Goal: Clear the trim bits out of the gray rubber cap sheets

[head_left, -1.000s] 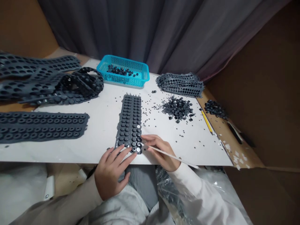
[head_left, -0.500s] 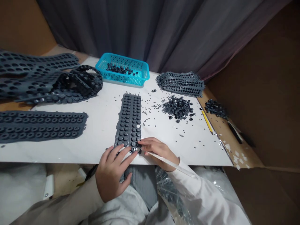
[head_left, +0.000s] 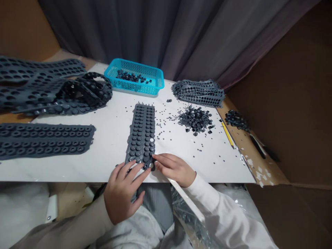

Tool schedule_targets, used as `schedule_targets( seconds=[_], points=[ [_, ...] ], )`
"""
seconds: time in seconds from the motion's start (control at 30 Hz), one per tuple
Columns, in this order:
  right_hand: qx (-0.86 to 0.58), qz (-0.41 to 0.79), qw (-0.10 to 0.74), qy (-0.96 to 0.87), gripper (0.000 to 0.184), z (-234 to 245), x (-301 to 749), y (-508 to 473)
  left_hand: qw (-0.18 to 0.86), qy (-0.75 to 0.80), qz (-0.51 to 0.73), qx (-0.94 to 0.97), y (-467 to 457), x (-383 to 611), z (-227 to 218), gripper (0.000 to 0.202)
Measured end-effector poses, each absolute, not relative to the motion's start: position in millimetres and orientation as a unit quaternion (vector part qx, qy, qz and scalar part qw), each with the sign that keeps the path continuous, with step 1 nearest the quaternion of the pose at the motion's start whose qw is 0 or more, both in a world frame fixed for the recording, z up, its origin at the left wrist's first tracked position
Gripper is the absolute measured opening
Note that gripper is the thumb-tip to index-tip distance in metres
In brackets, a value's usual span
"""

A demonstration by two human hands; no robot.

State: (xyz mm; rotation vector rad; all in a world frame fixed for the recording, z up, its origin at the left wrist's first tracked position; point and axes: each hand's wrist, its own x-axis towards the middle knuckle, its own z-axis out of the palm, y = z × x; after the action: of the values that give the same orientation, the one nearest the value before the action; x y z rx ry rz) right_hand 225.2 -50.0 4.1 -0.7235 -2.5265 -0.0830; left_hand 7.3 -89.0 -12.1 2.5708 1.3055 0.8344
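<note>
A dark grey rubber sheet (head_left: 142, 131) with rows of round studs lies lengthwise before me, its near end by the table edge. My left hand (head_left: 124, 190) rests on that near end, fingers spread and fingertips pressing the studs. My right hand (head_left: 174, 168) is closed at the sheet's near right corner, thumb and fingers together. A long, thin white strip (head_left: 188, 200) runs out from under this hand towards my sleeve; the end in the fingers is hidden. One small white disc (head_left: 151, 140) sits on a stud of the right column, and another pale disc (head_left: 151, 165) shows beside my left fingertips.
A blue basket (head_left: 133, 90) with small dark pieces stands at the back. Right of the sheet lie a pile of dark bits (head_left: 195, 119), a perforated sheet bundle (head_left: 198, 92) and a yellow cutter (head_left: 227, 135). Another studded sheet (head_left: 46, 140) lies left, below heaped perforated sheets (head_left: 33, 86).
The white strip has swung down from across my right wrist to below the hand, its free end nearer my body. My left hand stays on the sheet. The view has shifted slightly.
</note>
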Motion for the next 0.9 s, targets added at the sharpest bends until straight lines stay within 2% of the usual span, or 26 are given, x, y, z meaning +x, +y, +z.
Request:
schedule_targets(
  seconds=[0.1, 0.2, 0.37, 0.5, 0.7, 0.9],
  points=[
    [-0.286, -0.081, 0.275, -0.914, 0.011, 7.9, 226.5, -46.0, 0.073, 0.434, 0.276, 0.854, -88.9, 7.6, -11.8, 0.047],
    [-0.376, -0.043, 0.330, -0.865, 0.020, 13.0, 233.1, -41.7, 0.073, 0.442, 0.277, 0.850, -89.6, 8.0, -11.6, 0.047],
    [-0.435, 0.182, 0.401, -0.785, 0.017, 16.4, 233.8, -47.5, 0.070, 0.447, 0.279, 0.847, -90.0, 8.3, -12.4, 0.047],
    [-0.381, 0.341, 0.388, -0.767, 0.014, 13.7, 223.7, -57.8, 0.071, 0.444, 0.273, 0.851, -89.5, 7.5, -14.6, 0.049],
    [-0.362, 0.353, 0.377, -0.776, 0.013, 10.0, 220.9, -59.6, 0.067, 0.442, 0.274, 0.851, -89.6, 6.6, -16.6, 0.050],
    [-0.357, 0.316, 0.371, -0.797, 0.011, 4.4, 222.3, -57.4, 0.062, 0.442, 0.278, 0.850, -90.2, 7.3, -14.3, 0.047]
  ],
)
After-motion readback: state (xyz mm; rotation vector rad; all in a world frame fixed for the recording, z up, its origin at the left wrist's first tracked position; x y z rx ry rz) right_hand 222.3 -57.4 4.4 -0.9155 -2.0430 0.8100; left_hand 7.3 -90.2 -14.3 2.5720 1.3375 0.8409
